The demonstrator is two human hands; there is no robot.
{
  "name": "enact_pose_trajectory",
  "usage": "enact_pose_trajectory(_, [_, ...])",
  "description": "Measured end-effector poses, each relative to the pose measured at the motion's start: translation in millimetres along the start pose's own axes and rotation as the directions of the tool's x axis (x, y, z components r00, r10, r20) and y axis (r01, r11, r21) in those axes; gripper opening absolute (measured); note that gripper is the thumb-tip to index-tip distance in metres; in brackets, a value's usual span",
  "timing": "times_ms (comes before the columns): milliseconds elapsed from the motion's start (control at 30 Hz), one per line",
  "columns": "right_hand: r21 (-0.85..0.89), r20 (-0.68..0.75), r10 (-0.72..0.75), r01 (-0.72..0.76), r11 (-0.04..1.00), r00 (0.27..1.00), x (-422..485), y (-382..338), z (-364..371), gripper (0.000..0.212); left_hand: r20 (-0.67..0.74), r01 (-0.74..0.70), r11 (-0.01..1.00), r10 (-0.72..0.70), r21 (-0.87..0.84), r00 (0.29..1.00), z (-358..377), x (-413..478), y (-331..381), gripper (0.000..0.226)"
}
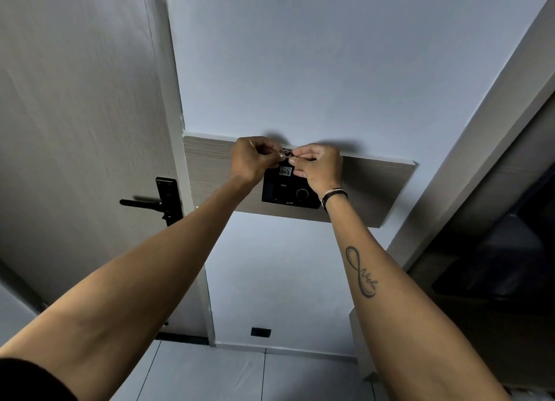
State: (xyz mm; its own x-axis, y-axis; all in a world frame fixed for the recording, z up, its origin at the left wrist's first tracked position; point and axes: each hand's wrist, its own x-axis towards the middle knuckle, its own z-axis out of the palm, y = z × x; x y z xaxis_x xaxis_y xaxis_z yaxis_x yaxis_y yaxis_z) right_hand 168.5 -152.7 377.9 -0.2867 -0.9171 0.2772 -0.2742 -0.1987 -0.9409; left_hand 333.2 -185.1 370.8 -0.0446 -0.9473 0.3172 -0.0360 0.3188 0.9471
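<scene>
Both hands are up at the wall and meet on a small key ring [284, 152]: thin round metal wire, shiny.
Left hand [255, 160]: fingers curled in, thumb and forefinger pinching the ring's left edge.
Right hand [318, 166]: fingers bunched, tips pinching the ring's right side. Can't tell exactly which fingertips make contact, too small.
The ring sits between the two hands, just in front of the top edge of the black wall panel [289, 195].
A black tag [285, 171] sits directly under the ring, flat and rectangular, with a white label bearing handwritten marks. It's half hidden by the right hand's fingers, and I can't tell if it touches the panel.
The panel is a glossy black square with a round dial [301, 194] at lower right. It's mounted on a wood-grain board [375, 190], a long flat matte rectangle fixed to the smooth painted wall [300, 55].
The right wrist has a dark corded wristband [335, 195], and there's a looped tattoo [360, 273] on the forearm.
To the left is a pale textured door [75, 100] with a black lever handle [141, 203] on a rectangular plate.
Low on the wall is a black socket [260, 332]. The floor [210, 376] is light square tile.
</scene>
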Motion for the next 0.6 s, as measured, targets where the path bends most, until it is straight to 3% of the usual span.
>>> enact_pose_trajectory(600, [-0.097, -0.048, -0.009, 0.005, 0.995, 0.999, -9.7, 15.0, 3.6, 0.013, -0.019, -0.011, 0.993, 0.013, 0.119, 1.0, 2.7, -8.7, -14.0, 0.012])
